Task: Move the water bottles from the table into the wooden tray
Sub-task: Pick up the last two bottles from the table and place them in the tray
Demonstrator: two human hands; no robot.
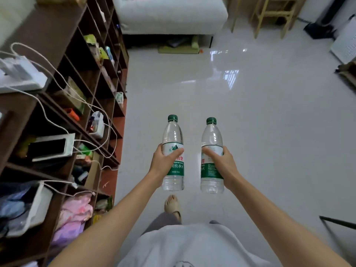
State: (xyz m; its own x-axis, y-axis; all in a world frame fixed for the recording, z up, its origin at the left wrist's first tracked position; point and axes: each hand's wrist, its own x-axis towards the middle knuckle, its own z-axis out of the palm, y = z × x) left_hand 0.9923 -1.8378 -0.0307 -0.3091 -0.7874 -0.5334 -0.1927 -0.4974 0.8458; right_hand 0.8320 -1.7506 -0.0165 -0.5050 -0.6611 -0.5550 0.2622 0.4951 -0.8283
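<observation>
- A sandalled foot (172, 206) is seen on the white floor (260, 122), bordered on the left by a brown shelf unit (63, 105).
- The left bottle (173, 154) is gripped upright at its label by the left hand (163, 162), thumb laid across the front.
- The right bottle (212, 157) is gripped likewise by the right hand (223, 162), well apart from the left one.
- A white sofa (171, 14) is seen at the far end.

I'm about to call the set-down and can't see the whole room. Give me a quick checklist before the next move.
1. Left hand grip on left water bottle: ok, fingers wrapped round the label.
2. Right hand grip on right water bottle: ok.
3. Both bottles upright, green caps on: ok.
4. Bottles apart, not touching: ok.
5. Wooden tray in sight: not ok, not visible.
6. White tiled floor ahead free of obstacles: ok.
</observation>
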